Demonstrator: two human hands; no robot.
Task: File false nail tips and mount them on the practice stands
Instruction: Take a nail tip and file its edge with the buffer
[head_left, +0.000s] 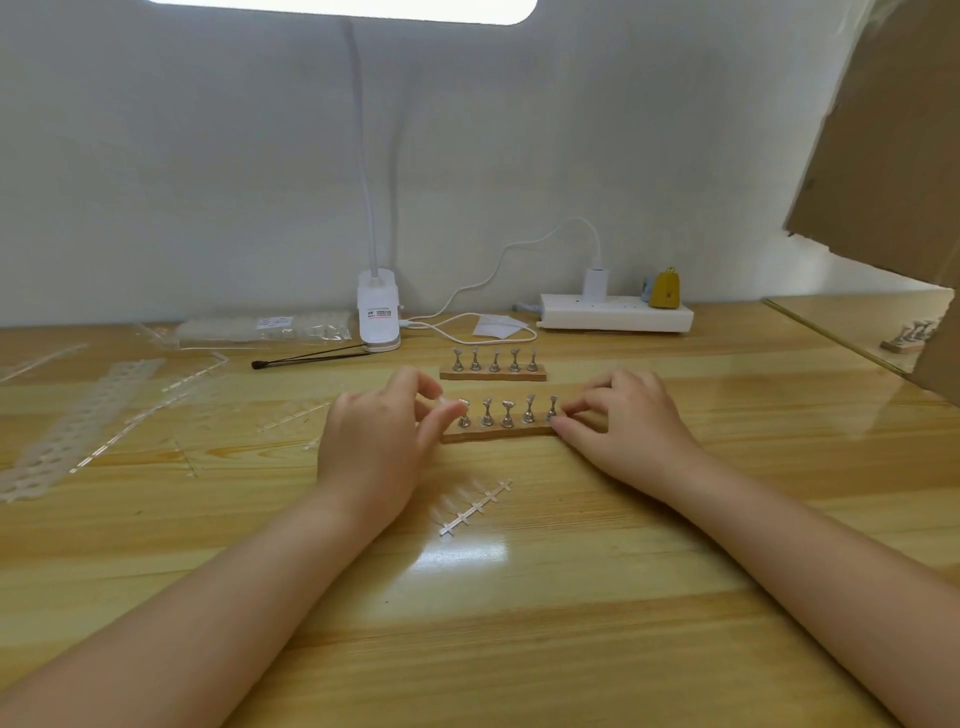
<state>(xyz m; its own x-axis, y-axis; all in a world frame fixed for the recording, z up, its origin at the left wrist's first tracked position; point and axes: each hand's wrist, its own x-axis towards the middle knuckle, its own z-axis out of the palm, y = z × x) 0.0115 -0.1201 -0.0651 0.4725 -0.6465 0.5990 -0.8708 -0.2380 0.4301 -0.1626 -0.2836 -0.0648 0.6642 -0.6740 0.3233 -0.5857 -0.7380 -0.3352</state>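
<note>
One clear false nail tip (435, 402) pinched by left hand (382, 441) at the wooden five-peg stand (501, 432)'s left peg; right hand (623, 423) grips its right end. Risk: small slippery tip slips, stand skids.

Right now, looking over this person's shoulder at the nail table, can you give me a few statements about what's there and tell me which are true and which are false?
1. Two wooden stands sit on the table, each with five metal pegs. True.
2. The left hand pinches a clear nail tip beside the near stand's leftmost peg. True.
3. The right hand holds a nail file. False: its fingers rest at the near stand's right end, with no file in them.
4. A strip of nail tips lies on the table nearer the person than the stands. True.
5. The lamp base is black. False: it is white.
</note>
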